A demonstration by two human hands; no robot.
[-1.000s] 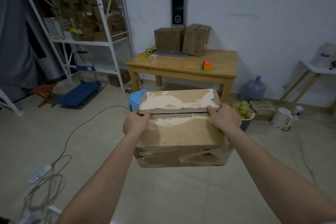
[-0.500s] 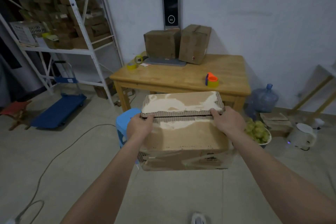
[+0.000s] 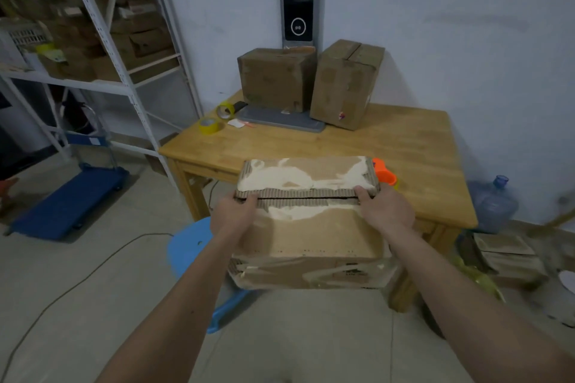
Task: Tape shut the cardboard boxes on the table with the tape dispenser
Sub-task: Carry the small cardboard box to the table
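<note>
1. The person carries a worn cardboard box (image 3: 308, 227) in the air over the floor, just short of the front edge of the wooden bench (image 3: 413, 146); it does not rest on anything.
2. The left hand (image 3: 233, 214) grips the box at its left side, with fingers curled over the top flap edge near the seam. The right hand (image 3: 384, 211) grips the right side the same way, fingertips hooked at the gap between the 2 flaps.
3. The top flaps of this box meet but are not sealed: a dark slit shows along the seam, and the paper skin is torn away in pale patches.
4. 2 more cardboard boxes stand at the back edge of the bench: the left box (image 3: 275, 79) upright and the right box (image 3: 345, 84) tilted against the wall. Whether either is taped I cannot tell.
5. An orange tape dispenser (image 3: 385, 174) sits on the bench, partly hidden behind the carried box. 2 yellow tape rolls (image 3: 211, 125) lie near the back left corner.
6. My judgement: the task is at an early stage. The box has yet to be set down, the dispenser is untouched, and the sealing of this box remains to be done.
</note>
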